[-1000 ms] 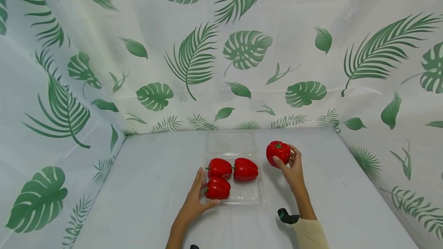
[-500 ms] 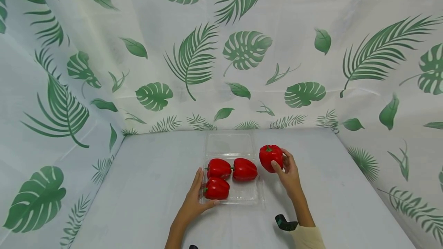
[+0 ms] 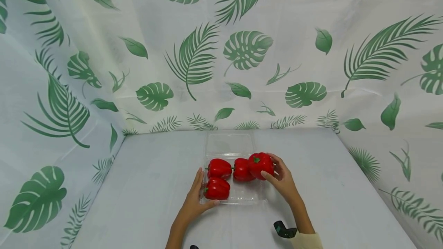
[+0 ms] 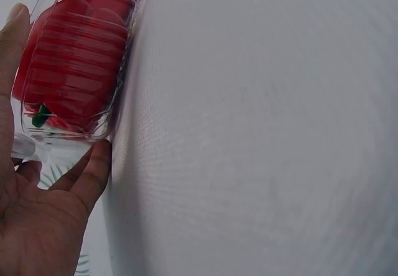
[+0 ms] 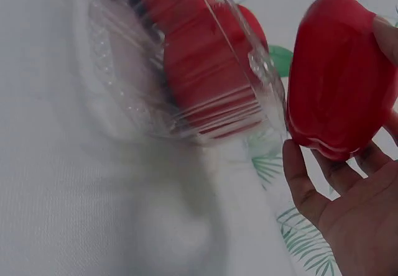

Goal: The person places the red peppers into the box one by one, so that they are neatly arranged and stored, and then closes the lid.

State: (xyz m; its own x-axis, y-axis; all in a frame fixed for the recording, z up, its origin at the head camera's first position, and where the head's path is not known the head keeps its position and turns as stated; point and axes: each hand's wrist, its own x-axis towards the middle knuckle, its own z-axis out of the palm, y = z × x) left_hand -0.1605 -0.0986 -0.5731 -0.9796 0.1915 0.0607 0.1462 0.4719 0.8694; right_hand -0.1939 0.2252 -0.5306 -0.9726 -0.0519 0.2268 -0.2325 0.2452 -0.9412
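In the head view my right hand (image 3: 284,183) grips a red bell pepper (image 3: 260,165), its green stem facing the head camera. That pepper is held above the right side of a clear plastic container (image 3: 243,196) and partly covers another red bell pepper (image 3: 241,170) lying inside. Two more red bell peppers, one at the back left (image 3: 219,168) and one at the front left (image 3: 217,188), lie in it. My left hand (image 3: 194,201) touches the container's front left corner, fingers extended along the side and thumb along the front. The right wrist view shows the held pepper (image 5: 342,77) beside the container wall.
The container's clear lid (image 3: 230,143) lies folded back behind it on the white tabletop (image 3: 155,172). White sheets with green leaf prints (image 3: 194,60) stand behind and at both sides. A dark wrist device (image 3: 284,229) sits by my right forearm.
My right hand has carried its bell pepper left and toward me, from beside the container to over its right part. The left hand and the other peppers stay put.
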